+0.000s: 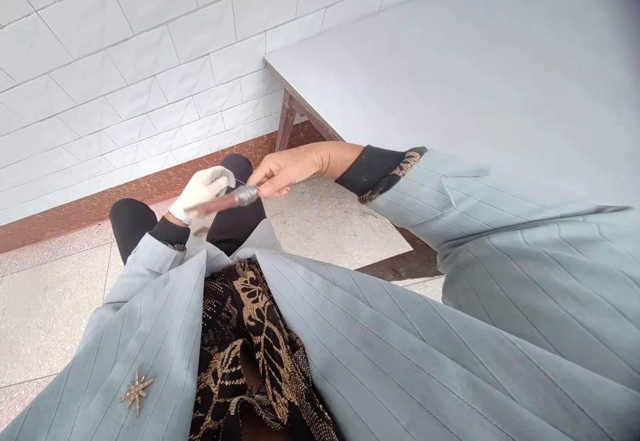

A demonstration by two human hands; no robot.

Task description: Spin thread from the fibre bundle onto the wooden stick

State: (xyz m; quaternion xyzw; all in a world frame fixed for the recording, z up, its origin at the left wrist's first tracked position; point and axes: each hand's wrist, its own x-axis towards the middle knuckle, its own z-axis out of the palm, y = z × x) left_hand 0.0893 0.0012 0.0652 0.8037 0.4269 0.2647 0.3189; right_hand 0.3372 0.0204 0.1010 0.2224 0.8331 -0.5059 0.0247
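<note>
Two hands meet over the lap, and the grip lies between them; to its left is one dark knee, with the tiled wall beyond. Next comes the left hand, in a white glove, its fingers curled, a reddish rod lying across its near side. Whether that glove closes on the rod or only on the fine strand running off its fingertips, I cannot tell, as motion blurs it. The rod reaches from the glove rightward into a silvery band, which looks wound on. At the band's far end is the right hand, bare, thumb and fingers pinched narrow on the rod's tip. Past the grip, to the right, are a dark cuff, then the table behind the forearm. By its look, the rod should be light and stiff, easy to turn in the fingers; the band may feel smooth and slip a little, and the strand, being so thin, seems the fragile part. The surest hold would be the thick reddish stretch in the palm, with the other fingertips steadying the tip just beyond the band.
</note>
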